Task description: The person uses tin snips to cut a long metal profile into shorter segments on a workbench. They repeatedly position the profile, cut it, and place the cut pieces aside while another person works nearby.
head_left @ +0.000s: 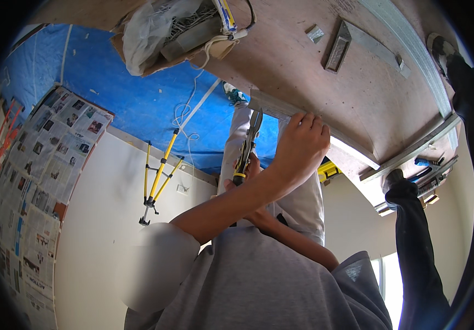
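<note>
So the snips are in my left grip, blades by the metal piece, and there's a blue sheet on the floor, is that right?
Not quite: in the head view, the snips are in your right grip, while your left grip is on the metal piece. The blades by that piece and the blue sheet on the floor are correct.

Bright daylight, washed-out window (393,286) at lower right, black fisheye rim, bowed edges, blur over left sleeve (163,269)

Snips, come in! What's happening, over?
Right hand holding snips. Left hand gripping metal strip. Blades near strip's end. Left forearm crosses over right forearm.
</note>
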{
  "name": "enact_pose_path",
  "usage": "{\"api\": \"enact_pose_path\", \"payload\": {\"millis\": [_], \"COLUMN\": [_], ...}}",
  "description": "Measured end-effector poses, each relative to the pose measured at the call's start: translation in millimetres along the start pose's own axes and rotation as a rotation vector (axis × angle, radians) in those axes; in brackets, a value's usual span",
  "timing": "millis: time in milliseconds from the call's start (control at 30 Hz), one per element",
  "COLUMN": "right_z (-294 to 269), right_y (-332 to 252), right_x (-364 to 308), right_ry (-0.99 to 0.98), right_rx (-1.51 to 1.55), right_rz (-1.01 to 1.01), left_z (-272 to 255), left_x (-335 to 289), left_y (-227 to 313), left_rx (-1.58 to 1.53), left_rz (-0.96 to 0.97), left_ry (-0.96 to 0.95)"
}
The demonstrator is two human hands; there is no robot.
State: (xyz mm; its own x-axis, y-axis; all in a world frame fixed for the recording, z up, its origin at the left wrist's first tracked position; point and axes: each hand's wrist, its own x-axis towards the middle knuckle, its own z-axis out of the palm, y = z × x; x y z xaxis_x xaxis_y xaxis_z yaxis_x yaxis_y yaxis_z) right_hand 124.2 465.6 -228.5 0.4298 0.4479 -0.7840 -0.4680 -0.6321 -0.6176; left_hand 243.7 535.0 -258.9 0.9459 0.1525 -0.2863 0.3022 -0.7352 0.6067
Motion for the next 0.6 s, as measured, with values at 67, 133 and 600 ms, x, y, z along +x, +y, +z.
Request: {"api": "enact_pose_path", "payload": {"millis": [67,133,600], "right_z": [6,11,41], "right_y": [6,10,30], "right_x": [2,1,-4], "right_ry": [0.017,0.026,0.043], "right_rx": [0.020,0.059,0.250], "right_rz": [0.013,0.032,0.097], "left_z": [0,0,-3], "left_x": [1,1,4], "left_y": [-1,-1,-7], "left_rx": [0.010,0.002,-0.053], "left_rz": [0.008,0.007,0.072], "left_ry": [0.009,0.008,0.021]}}
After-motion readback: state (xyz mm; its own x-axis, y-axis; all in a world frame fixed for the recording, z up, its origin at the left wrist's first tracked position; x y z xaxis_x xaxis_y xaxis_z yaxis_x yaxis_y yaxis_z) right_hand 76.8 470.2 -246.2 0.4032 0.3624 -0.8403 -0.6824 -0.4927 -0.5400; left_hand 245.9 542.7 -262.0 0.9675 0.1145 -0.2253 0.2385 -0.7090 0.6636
